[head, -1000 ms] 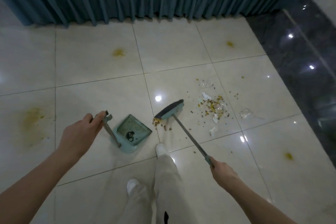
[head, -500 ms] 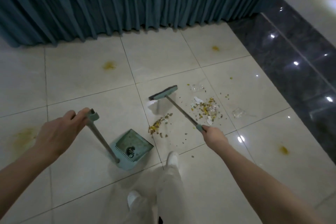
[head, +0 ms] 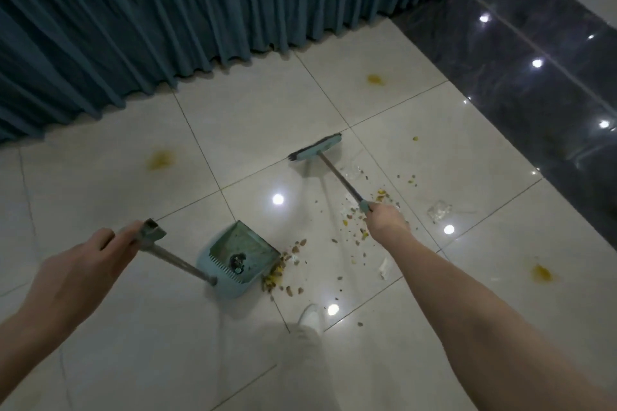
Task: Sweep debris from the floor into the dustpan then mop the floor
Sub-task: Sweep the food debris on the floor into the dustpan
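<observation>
Teal dustpan [head: 238, 253], pleated blue-green curtain [head: 167, 10]

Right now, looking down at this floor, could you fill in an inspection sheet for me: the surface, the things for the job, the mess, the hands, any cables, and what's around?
Surface: glossy pale floor tiles, several yellow stains.
Job's things: teal dustpan resting on the floor, some dirt already in it; broom head out beyond the debris.
Clutter: debris scattered between pan and broom, a small pile at the pan's lip; clear scraps to the right.
Hands: left hand grips the dustpan's long handle; right hand grips the broom handle.
Cables: nothing seen.
Surroundings: teal curtain behind, dark polished floor strip at right, white shoe below. No mop in view.
</observation>
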Motion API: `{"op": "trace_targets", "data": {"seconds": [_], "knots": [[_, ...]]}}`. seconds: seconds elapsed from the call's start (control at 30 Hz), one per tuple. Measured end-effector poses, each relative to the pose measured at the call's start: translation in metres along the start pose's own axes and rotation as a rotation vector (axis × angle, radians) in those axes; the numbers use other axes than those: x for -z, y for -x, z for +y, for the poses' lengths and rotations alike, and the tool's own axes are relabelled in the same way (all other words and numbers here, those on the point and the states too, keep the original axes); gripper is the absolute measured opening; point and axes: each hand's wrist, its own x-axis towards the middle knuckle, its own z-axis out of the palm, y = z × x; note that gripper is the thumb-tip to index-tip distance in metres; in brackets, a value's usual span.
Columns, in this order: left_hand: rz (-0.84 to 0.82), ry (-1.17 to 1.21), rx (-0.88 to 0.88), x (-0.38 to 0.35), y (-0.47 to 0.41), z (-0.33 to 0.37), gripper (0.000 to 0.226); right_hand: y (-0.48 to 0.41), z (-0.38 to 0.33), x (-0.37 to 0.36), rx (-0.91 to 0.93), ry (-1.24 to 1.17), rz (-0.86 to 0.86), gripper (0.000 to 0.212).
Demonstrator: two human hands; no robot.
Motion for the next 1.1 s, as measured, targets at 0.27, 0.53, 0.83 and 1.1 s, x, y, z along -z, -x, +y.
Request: {"op": "trace_targets", "data": {"seconds": [0.27,0.53,0.83,1.1], "knots": [[-0.019,-0.018,-0.087,-0.003,-0.091,-0.005,0.034,-0.004,-0.019,-0.034,-0.179,-0.142,-0.151,0.042],[0.008,0.096,-0.285,-0.011,-0.136,-0.045,0.032,0.092,-0.053,-0.085,-0.292,-0.204,-0.185,0.045],[-0.136,0.028,-0.361,0.008,-0.137,-0.089,0.038,0.240,-0.111,-0.162,-0.451,-0.243,-0.236,0.042],[-0.097,0.031,-0.403,0.024,-0.172,-0.115,0.031,0.277,-0.108,-0.148,-0.541,-0.302,-0.131,0.036]]}}
